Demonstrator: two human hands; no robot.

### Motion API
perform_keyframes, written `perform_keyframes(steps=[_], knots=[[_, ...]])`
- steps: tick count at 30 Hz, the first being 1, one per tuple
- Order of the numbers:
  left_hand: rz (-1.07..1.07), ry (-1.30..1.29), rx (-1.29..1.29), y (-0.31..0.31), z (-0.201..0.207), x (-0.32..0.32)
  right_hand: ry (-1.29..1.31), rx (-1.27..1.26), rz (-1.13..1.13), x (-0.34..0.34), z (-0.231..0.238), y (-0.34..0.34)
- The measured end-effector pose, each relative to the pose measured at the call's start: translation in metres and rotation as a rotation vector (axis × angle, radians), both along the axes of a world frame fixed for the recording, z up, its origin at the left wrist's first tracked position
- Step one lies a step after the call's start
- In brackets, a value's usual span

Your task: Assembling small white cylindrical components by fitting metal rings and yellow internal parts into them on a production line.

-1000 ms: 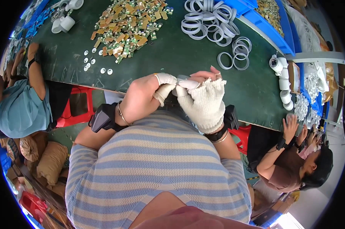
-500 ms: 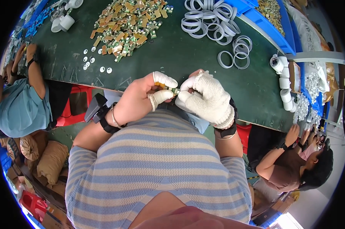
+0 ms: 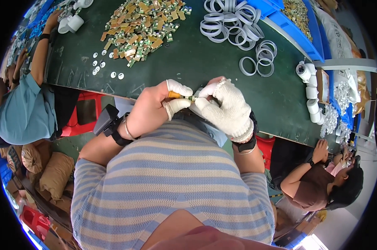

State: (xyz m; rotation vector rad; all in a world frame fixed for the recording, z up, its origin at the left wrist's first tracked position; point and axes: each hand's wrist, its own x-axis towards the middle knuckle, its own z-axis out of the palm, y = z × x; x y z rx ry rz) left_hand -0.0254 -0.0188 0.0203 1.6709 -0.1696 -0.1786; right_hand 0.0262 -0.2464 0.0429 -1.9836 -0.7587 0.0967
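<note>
Between the covered thumb and index finger of my left hand (image 3: pixel 149 104) is a small green circuit board (image 3: pixel 192 98). An orange-yellow piece (image 3: pixel 174 95) shows beside it in the same grip. My right hand (image 3: pixel 227 107), in a white knit glove, is closed close against the board's right end. A pale, smooth part shows beneath its fingers, mostly hidden, so its kind cannot be told. Both hands meet just over the table's near edge. Beyond them lies a heap of small green and brown circuit boards (image 3: pixel 142 29), with several white round discs (image 3: pixel 113 75) near it.
Translucent grey rings (image 3: pixel 247 66) are piled at the back right, by blue bins (image 3: pixel 280 27). White cylindrical housings (image 3: pixel 311 91) line the right side of the green table (image 3: pixel 188 54). Co-workers sit at left and right; one's arm (image 3: pixel 40 58) reaches over the table's left end.
My hands stay together with only slight finger shifts, and the orange-yellow piece shows more plainly. The co-worker at left has stretched an arm farther over the table.
</note>
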Motion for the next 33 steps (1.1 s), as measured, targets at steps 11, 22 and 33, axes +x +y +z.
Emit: perform_keyframes(steps=[11, 22, 33], knots=[[-0.047, 0.062, 0.009, 0.004, 0.007, -0.002, -0.043, 0.03, -0.008, -0.002, -0.001, 0.005], [-0.125, 0.166, -0.154, 0.012, 0.007, 0.002, -0.143, -0.145, 0.159, 0.012, 0.011, -0.002], [-0.05, -0.186, 0.146, 0.005, 0.004, -0.007, -0.35, -0.141, 0.178, 0.013, -0.001, 0.007]])
